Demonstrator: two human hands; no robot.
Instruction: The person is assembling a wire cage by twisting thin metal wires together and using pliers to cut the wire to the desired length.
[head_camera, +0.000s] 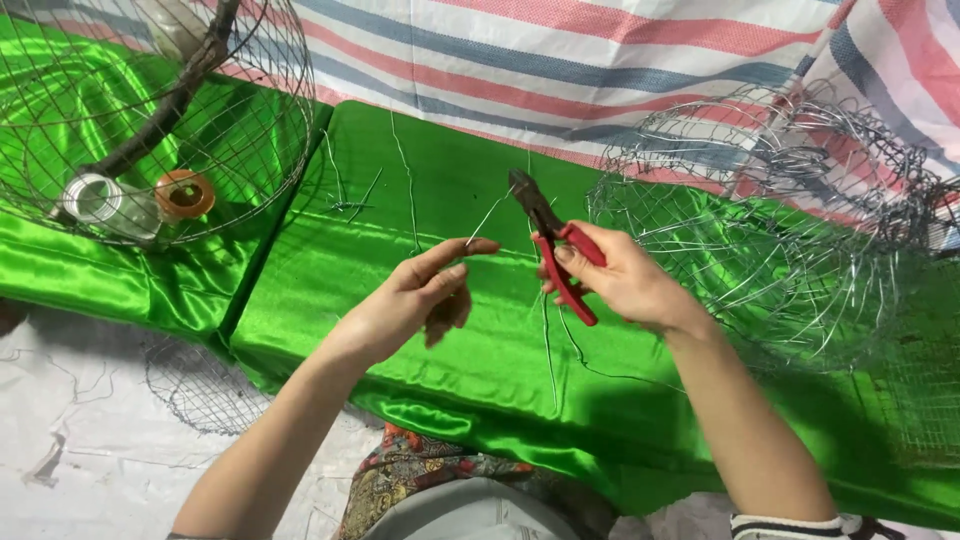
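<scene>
**Wire cutting under way, cages part built**

A green satin cloth (420, 330) covers the counter, with a striped tarp (600, 60) behind it. On the right lies a heap of bent wire frames (770, 230), loops tangled and open, which look unfinished. On the left stands a round wire cage (170, 110) that seems closed into shape, with a branch, a roll of silver tape (95, 198) and an orange roll (184, 193) inside or under it. A flat piece of wire mesh (195, 385) lies on the white floor below the cloth's edge. Loose wire lengths (405, 180) lie scattered on the cloth, some cut short, so by my reading the work is mid-course: stock is being trimmed, and the heap on the right remains to be formed.

The right hand (625, 280) is clenched around the red handles of a pair of pliers (555, 245), whose dark head points up and away; whether the head bites anything cannot be told. The left hand (420, 295) is half closed, thumb and forefinger pinching one end of a thin wire piece (488, 218), which slants up toward the pliers' head, above the middle of the cloth.
</scene>
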